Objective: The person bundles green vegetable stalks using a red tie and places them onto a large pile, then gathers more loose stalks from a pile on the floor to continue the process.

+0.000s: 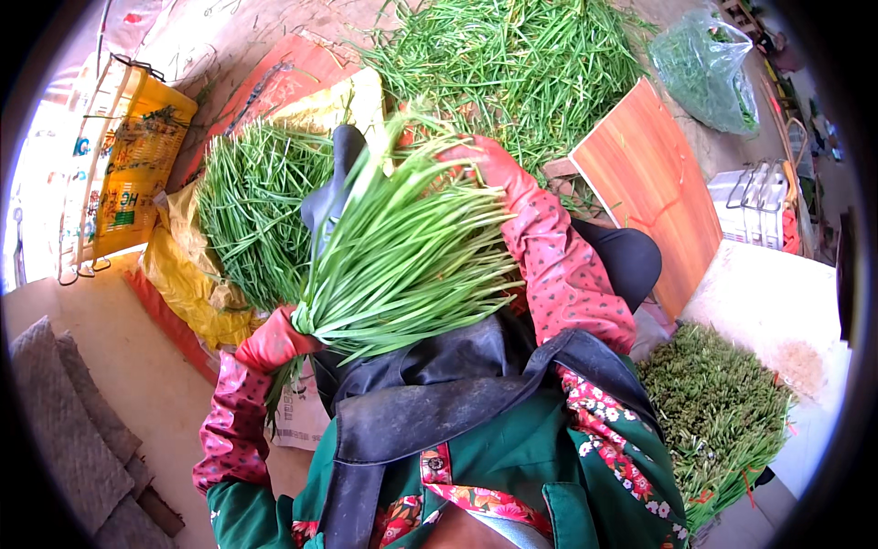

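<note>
The bundle of green stalks [412, 247] lies right across my lap at the middle of the frame, fanned out with its paler ends toward the right. My left hand [277, 339], red-gloved, is clamped round the narrow lower-left end, seemingly to keep the stalks gathered while the rest spreads. Well apart, my right hand [489, 165] touches the upper-right edge, probably steadying the spread; whether those fingers grip, I can't tell. Underneath, the dark apron [421, 375] makes a soft rest.

Just left, a dense stack of greens [256, 210] sits by yellow sacking [187, 288], with my dark-clad leg [334, 178] poking up between stack and bundle. Top centre, a loose heap [512, 73]; to its right, a wood-grain board [649, 192] slants beside my right sleeve, partly blocking that side. Upper right, a clear bag [700, 78]; upper left, a yellow basket [137, 165]; lower right, more packed greens [713, 403].
</note>
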The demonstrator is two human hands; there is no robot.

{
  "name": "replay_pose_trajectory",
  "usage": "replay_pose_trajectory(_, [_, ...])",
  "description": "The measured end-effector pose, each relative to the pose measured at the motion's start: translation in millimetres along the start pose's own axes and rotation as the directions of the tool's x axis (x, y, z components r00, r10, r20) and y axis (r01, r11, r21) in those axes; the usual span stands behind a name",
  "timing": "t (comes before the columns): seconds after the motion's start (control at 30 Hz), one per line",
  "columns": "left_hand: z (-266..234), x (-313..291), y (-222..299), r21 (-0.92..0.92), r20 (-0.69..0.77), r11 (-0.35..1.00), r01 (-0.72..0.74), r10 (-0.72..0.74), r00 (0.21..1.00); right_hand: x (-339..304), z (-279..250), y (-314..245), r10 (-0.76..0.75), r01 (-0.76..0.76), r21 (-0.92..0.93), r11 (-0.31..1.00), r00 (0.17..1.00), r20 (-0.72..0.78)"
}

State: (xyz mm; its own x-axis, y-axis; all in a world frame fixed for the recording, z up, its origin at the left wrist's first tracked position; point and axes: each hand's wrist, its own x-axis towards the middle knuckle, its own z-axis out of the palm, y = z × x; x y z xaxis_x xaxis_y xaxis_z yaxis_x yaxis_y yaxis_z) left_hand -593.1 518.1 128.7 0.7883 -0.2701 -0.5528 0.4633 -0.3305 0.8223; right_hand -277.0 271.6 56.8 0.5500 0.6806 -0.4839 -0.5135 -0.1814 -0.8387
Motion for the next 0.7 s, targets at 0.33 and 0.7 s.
replay_pose_trajectory(0.33, [4.1, 4.9, -14.7, -0.092, -0.065, 0.987, -0.132, 0.127, 0.99, 27.3, -8.7, 16.7, -0.159, 0.24, -0.454, 0.858, 0.965, 0.211])
replay_pose_trajectory(0.7, [9.9, -30.3, 1.9, -0.471, -0.147, 0.832, 0.293, -0.402, 0.904, -39.6, -1.0, -58.4, -0.138, 0.083, -0.203, 0.976, 0.952, -0.273])
